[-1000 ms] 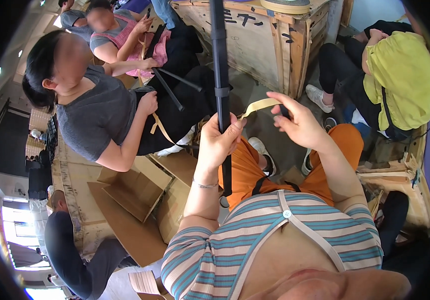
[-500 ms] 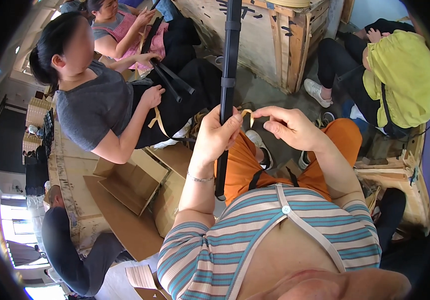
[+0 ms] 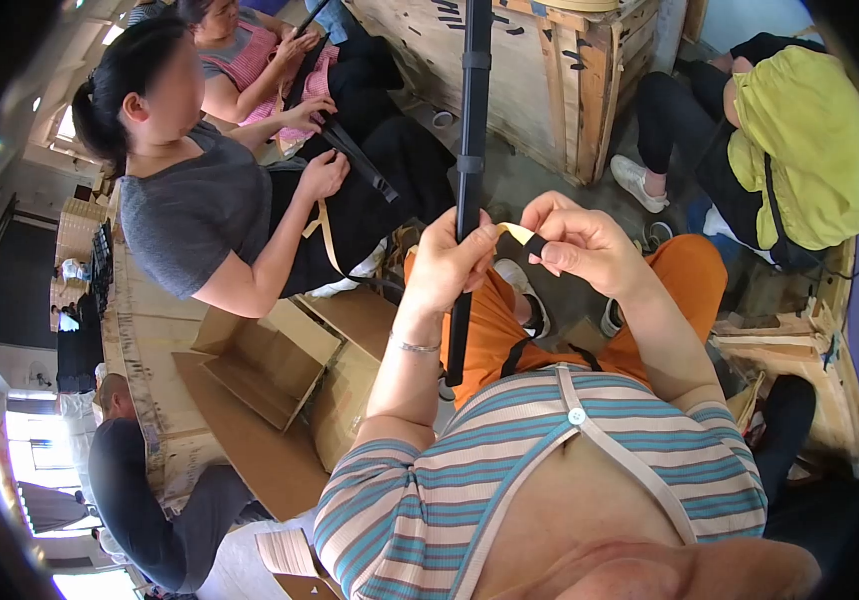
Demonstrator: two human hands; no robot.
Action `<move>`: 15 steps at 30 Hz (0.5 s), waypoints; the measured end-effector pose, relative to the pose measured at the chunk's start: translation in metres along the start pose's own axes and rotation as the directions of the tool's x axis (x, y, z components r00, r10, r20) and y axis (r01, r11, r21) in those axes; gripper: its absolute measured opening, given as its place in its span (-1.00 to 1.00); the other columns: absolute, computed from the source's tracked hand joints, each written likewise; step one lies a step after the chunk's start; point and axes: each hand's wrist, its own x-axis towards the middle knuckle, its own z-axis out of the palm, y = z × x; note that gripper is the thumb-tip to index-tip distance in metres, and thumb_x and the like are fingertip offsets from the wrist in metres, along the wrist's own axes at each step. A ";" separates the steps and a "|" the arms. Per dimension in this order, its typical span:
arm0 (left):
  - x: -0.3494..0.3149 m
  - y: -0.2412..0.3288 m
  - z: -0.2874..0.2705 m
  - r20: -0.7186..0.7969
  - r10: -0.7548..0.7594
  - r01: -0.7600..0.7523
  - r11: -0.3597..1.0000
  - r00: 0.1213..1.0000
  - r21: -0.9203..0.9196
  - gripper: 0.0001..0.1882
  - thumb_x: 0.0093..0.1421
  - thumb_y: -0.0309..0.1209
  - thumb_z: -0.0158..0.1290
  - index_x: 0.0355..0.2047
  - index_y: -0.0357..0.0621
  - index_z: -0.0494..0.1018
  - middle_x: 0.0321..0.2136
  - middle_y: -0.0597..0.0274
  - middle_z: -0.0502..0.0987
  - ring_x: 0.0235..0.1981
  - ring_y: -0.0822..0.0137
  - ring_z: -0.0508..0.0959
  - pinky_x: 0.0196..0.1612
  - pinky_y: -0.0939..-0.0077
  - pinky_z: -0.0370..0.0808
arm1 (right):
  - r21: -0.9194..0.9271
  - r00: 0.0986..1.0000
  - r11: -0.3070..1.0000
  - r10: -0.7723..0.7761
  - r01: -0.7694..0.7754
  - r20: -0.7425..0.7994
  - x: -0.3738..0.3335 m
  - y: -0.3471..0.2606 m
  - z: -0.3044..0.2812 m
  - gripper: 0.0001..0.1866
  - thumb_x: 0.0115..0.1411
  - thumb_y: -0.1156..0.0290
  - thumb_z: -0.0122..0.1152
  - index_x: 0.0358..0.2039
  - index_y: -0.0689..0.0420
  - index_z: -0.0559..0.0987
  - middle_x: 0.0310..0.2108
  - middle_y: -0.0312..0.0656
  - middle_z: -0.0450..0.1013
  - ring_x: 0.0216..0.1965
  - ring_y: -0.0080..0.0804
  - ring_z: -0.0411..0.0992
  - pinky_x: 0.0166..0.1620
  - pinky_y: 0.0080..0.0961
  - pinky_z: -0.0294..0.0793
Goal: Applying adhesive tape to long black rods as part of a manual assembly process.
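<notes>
A long black bar (image 3: pixel 474 110) with bands around it stands nearly upright in the picture, and my left hand (image 3: pixel 453 262) is closed around it. From the left fingertips a short pale-yellow strip (image 3: pixel 517 232) runs across to my right hand (image 3: pixel 595 245). The strip ends in a small black piece (image 3: pixel 537 244), which the right thumb and fingers pinch. It looks like tape or its backing, but I cannot tell which. Below the hands are my orange trousers (image 3: pixel 660 285), and the bar's lower end reaches down beside my left thigh.
To my left, a person in a grey shirt (image 3: pixel 185 220) holds black bars (image 3: pixel 365 165) and a pale strip (image 3: pixel 327 235). An open cardboard box (image 3: pixel 250 440) lies near my left elbow. Ahead stands a wooden crate (image 3: pixel 520 90); a person in yellow (image 3: pixel 810 140) sits at right.
My right hand has gone from pointing at the curled strip to pinching its black end, and the strip is now stretched out. The bar and left hand have shifted slightly right.
</notes>
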 end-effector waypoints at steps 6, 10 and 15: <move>0.020 -0.024 -0.006 0.109 0.063 -0.049 0.991 0.992 -0.123 -0.88 0.18 -0.46 -0.02 -0.43 -0.19 0.28 -0.75 0.32 0.30 -0.84 0.62 0.15 -0.79 0.75 0.03 | 0.279 0.999 0.960 0.028 -0.040 0.047 0.007 0.000 0.004 -0.85 0.15 0.51 0.01 -0.55 0.23 0.38 -0.21 -0.15 0.33 -0.48 -0.57 0.33 -0.33 -0.62 0.36; 0.049 -0.071 -0.014 0.018 0.221 -0.220 0.974 0.975 -0.049 -0.81 0.23 -0.35 -0.09 -0.43 -0.21 0.32 -0.50 0.17 0.51 -0.83 0.62 0.22 -0.77 0.77 0.14 | 0.274 0.976 0.951 0.181 -0.143 -0.119 -0.005 0.016 -0.015 -0.87 0.13 0.45 0.01 -0.48 0.25 0.40 -0.40 -0.16 0.35 -0.50 -0.51 0.33 -0.45 -0.61 0.32; 0.039 -0.142 -0.019 0.033 0.073 -0.072 0.997 0.997 -0.040 -0.75 0.26 -0.26 -0.13 -0.45 -0.18 0.35 -0.47 0.19 0.52 -0.79 0.61 0.26 -0.73 0.76 0.22 | 0.530 0.841 0.832 0.399 -0.164 -0.365 -0.071 0.067 -0.049 -0.88 0.11 0.45 0.00 -0.45 0.25 0.42 -0.60 -0.21 0.32 -0.58 -0.46 0.28 -0.46 -0.54 0.27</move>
